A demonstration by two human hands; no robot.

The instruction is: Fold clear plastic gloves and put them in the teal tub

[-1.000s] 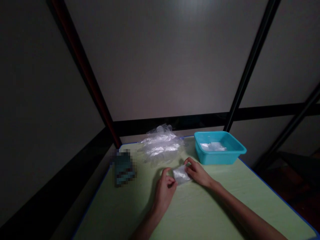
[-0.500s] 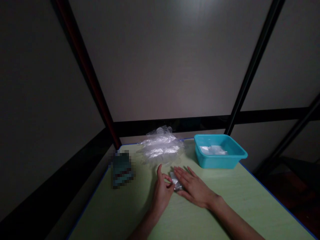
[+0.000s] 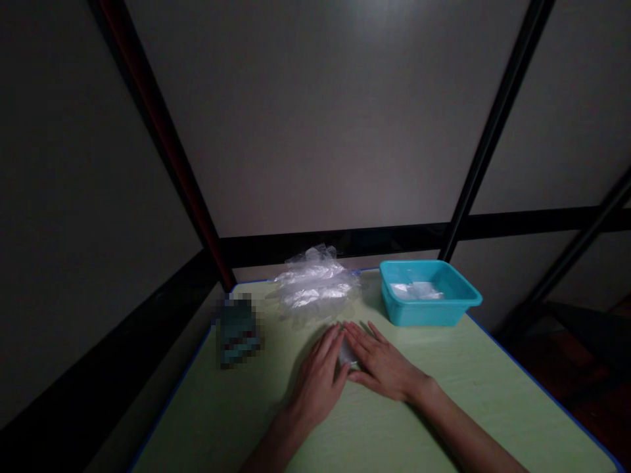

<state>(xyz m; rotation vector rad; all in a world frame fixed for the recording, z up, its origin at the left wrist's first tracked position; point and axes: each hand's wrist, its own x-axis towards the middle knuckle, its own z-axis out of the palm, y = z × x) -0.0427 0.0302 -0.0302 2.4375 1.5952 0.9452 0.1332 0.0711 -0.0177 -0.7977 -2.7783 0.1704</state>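
A small piece of clear plastic (image 3: 348, 355), folded flat, lies on the table between my two hands and is partly covered by them. My left hand (image 3: 319, 376) rests at its left edge, fingers stretched out and side by side. From the right, my right hand (image 3: 383, 362) lies flat over part of the plastic, with its fingers extended and thumb apart. The fingertips of both hands nearly meet at the far end of the piece.
Beyond my hands a pile of thin clear plastic gloves (image 3: 318, 286) is spread on the green table (image 3: 414, 433). A turquoise basin (image 3: 428, 314) at the back right holds flat plastic pieces (image 3: 419, 290). A blurred-out dark item (image 3: 240, 332) is at the left edge. Panels rise behind the table.
My left hand has turned from a pinching pose with raised index finger to lying flat with straight fingers at the plastic's edge. My right hand stays in place.
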